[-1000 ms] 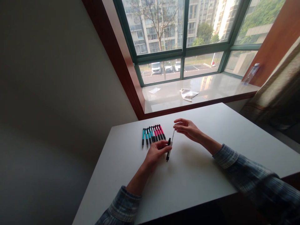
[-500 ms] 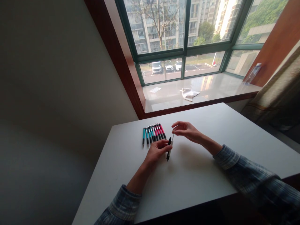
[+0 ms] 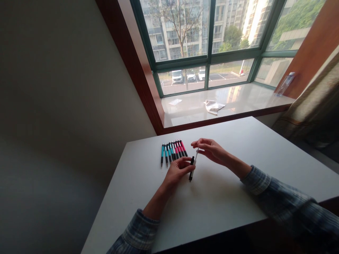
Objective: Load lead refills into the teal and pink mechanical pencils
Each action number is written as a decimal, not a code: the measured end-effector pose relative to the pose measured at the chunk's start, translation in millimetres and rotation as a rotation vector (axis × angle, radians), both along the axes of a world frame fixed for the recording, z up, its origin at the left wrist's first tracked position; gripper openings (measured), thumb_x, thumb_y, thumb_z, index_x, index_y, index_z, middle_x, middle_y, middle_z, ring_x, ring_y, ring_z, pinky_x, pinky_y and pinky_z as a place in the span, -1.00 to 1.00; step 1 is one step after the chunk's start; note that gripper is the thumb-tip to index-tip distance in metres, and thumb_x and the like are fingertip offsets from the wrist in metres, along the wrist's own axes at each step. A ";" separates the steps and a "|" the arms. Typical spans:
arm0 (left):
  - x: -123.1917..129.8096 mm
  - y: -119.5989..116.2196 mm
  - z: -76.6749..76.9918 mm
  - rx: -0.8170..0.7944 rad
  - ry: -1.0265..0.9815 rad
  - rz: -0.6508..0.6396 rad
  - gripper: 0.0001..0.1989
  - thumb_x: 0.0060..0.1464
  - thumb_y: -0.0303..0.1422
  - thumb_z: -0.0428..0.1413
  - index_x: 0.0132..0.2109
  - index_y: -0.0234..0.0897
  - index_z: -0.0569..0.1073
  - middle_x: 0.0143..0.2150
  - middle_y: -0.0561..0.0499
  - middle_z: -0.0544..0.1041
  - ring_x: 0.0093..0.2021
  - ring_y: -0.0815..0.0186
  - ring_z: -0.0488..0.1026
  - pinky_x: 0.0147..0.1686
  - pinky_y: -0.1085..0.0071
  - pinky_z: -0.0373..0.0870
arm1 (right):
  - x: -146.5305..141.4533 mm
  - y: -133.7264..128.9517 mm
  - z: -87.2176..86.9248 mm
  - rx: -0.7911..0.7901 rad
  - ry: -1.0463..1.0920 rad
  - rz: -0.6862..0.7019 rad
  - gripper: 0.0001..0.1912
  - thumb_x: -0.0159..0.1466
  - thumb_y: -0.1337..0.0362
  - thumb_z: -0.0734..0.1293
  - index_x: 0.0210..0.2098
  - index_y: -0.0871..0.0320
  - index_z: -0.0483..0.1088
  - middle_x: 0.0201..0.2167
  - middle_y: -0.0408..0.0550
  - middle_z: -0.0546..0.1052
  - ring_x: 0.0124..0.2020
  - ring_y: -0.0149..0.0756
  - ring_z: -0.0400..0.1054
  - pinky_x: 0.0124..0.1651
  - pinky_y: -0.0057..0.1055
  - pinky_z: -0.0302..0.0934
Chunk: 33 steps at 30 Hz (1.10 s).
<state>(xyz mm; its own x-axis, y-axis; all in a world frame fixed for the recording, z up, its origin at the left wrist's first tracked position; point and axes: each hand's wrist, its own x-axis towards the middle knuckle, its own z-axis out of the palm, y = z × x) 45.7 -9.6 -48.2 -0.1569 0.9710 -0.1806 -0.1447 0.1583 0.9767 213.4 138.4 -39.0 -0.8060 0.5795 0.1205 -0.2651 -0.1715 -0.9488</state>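
Note:
My left hand point(image 3: 175, 173) is closed, pinching a black-and-white pen barrel point(image 3: 191, 175) between thumb and fingers. The barrel stands tilted just above the table, its dark tip down. My right hand point(image 3: 214, 151) is closed on a thin pale rod that looks like a pen refill point(image 3: 197, 154). The refill's lower end meets the top of the barrel; how far it reaches inside is hidden. Beyond my left hand lies a row of several pens, teal pens point(image 3: 166, 151) on the left and pink pens point(image 3: 180, 148) on the right, all with black grips.
A white table point(image 3: 225, 197) carries everything. Behind it, a window sill point(image 3: 190, 111) holds a crumpled white cloth point(image 3: 213, 106), a flat paper piece point(image 3: 175, 101) and a clear plastic bottle point(image 3: 285, 84). A wall stands to the left, a curtain point(image 3: 304, 95) to the right.
The fingers of my right hand have shifted on the refill, and its upper end leans slightly further right. My left hand and the pen barrel have moved a little to the right.

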 end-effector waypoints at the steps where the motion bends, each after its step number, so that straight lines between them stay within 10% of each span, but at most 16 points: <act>1: 0.0 -0.5 0.0 -0.001 -0.003 0.000 -0.61 -0.10 -0.29 0.46 -0.10 -0.28 0.62 -0.25 -0.06 0.66 -0.24 0.23 0.57 -0.10 0.30 0.44 | 1.5 2.3 1.3 -0.024 0.014 -0.025 -0.76 0.20 0.08 0.52 -0.33 0.09 0.51 -0.03 -0.02 0.58 0.07 -0.15 0.42 0.06 -0.23 0.29; 10: -0.5 0.8 0.9 0.018 0.012 -0.021 -0.64 -0.05 -0.28 0.44 -0.10 -0.28 0.61 -0.21 -0.06 0.67 -0.19 0.24 0.57 -0.04 0.29 0.41 | -3.5 -6.8 1.7 0.358 -0.201 0.142 -0.72 0.14 0.09 0.56 -0.25 0.11 0.59 -0.09 0.00 0.60 -0.03 -0.09 0.46 0.00 -0.18 0.29; 20: -7.5 -0.8 5.0 0.132 0.189 0.110 -0.71 0.06 -0.22 0.35 -0.10 -0.23 0.58 -0.18 -0.06 0.63 -0.14 0.20 0.57 -0.09 0.30 0.47 | 9.1 18.3 0.3 -0.173 0.119 -0.188 -0.65 0.23 0.05 0.50 -0.03 -0.04 0.52 -0.17 -0.09 0.55 -0.05 -0.21 0.43 0.03 -0.26 0.34; 26: -24.0 1.2 8.0 0.296 0.753 0.450 -0.85 0.19 -0.27 0.22 -0.13 -0.17 0.61 -0.15 -0.01 0.65 -0.19 0.23 0.52 -0.12 0.28 0.41 | 7.8 22.0 -13.9 0.253 -0.117 -0.201 -0.57 0.41 -0.04 0.28 0.07 0.09 0.54 -0.49 -0.19 0.26 -0.45 -0.37 0.14 -0.35 -0.39 0.17; 33: -26.6 -0.9 6.8 0.350 1.060 0.465 -0.87 0.19 -0.39 0.20 -0.14 -0.11 0.62 -0.14 0.03 0.66 -0.10 0.15 0.51 -0.04 0.22 0.41 | 6.1 16.5 -18.9 0.524 -0.220 -0.193 -0.64 0.40 0.07 0.28 0.10 0.09 0.44 -0.41 -0.15 0.39 -0.40 -0.33 0.22 -0.29 -0.35 0.22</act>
